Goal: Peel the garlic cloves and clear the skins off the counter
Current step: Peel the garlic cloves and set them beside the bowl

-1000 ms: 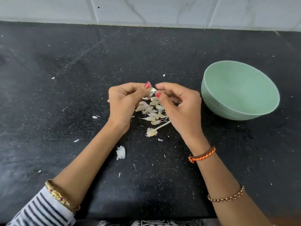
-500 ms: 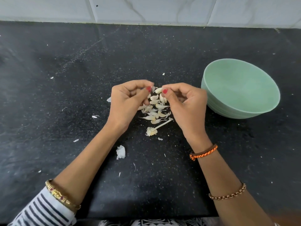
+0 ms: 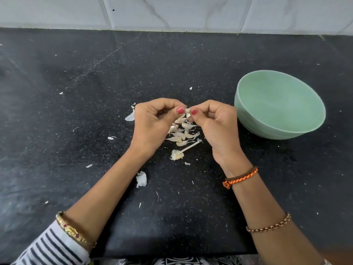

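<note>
Seen from above, a person's two hands meet over a black speckled counter (image 3: pixel 76 115). The left hand (image 3: pixel 152 125) and the right hand (image 3: pixel 215 127) are both curled, and their thumbs and forefingers pinch opposite ends of one small garlic clove (image 3: pixel 188 111), held just above the counter between the two red-painted thumbnails. Gripping it from both sides likely lets one hand steady the clove while the other works the skin loose. Directly beneath the hands lies a small heap of cloves (image 3: pixel 182 131) mixed with papery skin; whether each is peeled is hard to tell. Just nearer the person rests the bare garlic stem (image 3: pixel 183 150) with its root end. Loose skins are scattered around: one piece (image 3: pixel 130 116) beside the left hand, a larger piece (image 3: pixel 141 178) near the left forearm, and small flecks farther out. To the right, close to the right hand but apart from it, stands a pale green bowl (image 3: pixel 248 115), which looks empty, probably waiting for the cloves or the skins. Peeling seems to be under way, and clearing the counter has not begun. White marbled tiles (image 3: pixel 191 12) run along the back wall.
</note>
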### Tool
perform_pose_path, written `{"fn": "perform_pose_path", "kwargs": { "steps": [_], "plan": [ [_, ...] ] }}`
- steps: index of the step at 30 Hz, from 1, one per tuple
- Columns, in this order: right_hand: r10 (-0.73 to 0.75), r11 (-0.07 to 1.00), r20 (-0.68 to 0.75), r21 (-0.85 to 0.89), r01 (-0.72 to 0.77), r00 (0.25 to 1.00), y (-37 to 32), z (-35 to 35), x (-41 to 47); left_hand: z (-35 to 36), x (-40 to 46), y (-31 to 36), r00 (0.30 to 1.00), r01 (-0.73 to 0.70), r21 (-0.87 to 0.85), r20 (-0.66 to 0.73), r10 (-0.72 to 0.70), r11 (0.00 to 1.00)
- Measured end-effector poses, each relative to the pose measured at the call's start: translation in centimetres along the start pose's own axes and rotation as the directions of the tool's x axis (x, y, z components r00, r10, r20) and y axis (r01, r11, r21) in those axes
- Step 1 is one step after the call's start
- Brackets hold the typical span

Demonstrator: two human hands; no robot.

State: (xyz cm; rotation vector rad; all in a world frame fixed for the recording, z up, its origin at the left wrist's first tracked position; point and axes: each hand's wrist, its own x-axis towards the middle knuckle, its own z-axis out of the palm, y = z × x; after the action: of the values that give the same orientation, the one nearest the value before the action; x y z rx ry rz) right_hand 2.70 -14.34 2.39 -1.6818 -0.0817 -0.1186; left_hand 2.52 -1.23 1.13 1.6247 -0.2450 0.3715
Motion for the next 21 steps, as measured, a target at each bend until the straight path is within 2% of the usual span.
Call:
{"fn": "perform_pose_path", "kwargs": {
  "steps": [4, 6, 7, 9, 11, 13, 15, 18, 20, 21],
  "plan": [
    [0.137, 0.981, 0.095, 0.121, -0.148, 0.986, -0.2, -0.1, 0.0, 0.2, -0.1, 0.1, 1.000, 0.000, -0.041, -0.013, 0.000, 0.999],
    [0.144, 0.980, 0.117, 0.121, -0.158, 0.983, -0.3, -0.1, 0.1, 0.2, -0.1, 0.3, 1.000, 0.028, -0.083, -0.002, -0.028, 0.996],
    [0.099, 0.990, 0.108, 0.091, -0.109, 0.989, -0.3, -0.1, 0.1, 0.2, -0.1, 0.3, 0.998, 0.055, -0.108, 0.005, -0.055, 0.993],
    [-0.081, 0.994, 0.058, -0.070, 0.085, 0.995, 0.0, 0.0, 0.1, 0.2, -0.1, 0.3, 0.990, 0.139, -0.171, 0.005, -0.140, 0.975],
    [-0.239, 0.945, 0.029, -0.223, 0.239, 0.971, 0.4, 0.2, 0.1, 0.2, 0.0, 0.2, 0.970, 0.238, -0.227, 0.000, -0.244, 0.944],
    [-0.336, 0.896, 0.009, -0.306, 0.322, 0.942, 0.7, 0.4, -0.1, 0.3, 0.0, 0.2, 0.947, 0.313, -0.264, 0.011, -0.321, 0.912],
    [-0.451, 0.814, 0.000, -0.411, 0.412, 0.892, 1.0, 0.6, -0.2, 0.4, 0.0, 0.2, 0.933, 0.352, -0.280, 0.023, -0.360, 0.893],
    [-0.638, 0.575, 0.082, -0.612, 0.544, 0.766, 1.2, 0.9, -0.2, 0.5, 0.0, 0.3, 0.924, 0.372, -0.294, 0.028, -0.381, 0.881],
    [-0.718, 0.441, 0.125, -0.680, 0.586, 0.685, 1.1, 1.1, 0.0, 0.6, 0.1, 0.3, 0.920, 0.381, -0.308, 0.032, -0.391, 0.872],
    [-0.738, 0.410, 0.133, -0.690, 0.597, 0.661, 1.1, 1.2, 0.1, 0.7, 0.1, 0.4, 0.919, 0.384, -0.311, 0.034, -0.394, 0.869]
  ]
}}
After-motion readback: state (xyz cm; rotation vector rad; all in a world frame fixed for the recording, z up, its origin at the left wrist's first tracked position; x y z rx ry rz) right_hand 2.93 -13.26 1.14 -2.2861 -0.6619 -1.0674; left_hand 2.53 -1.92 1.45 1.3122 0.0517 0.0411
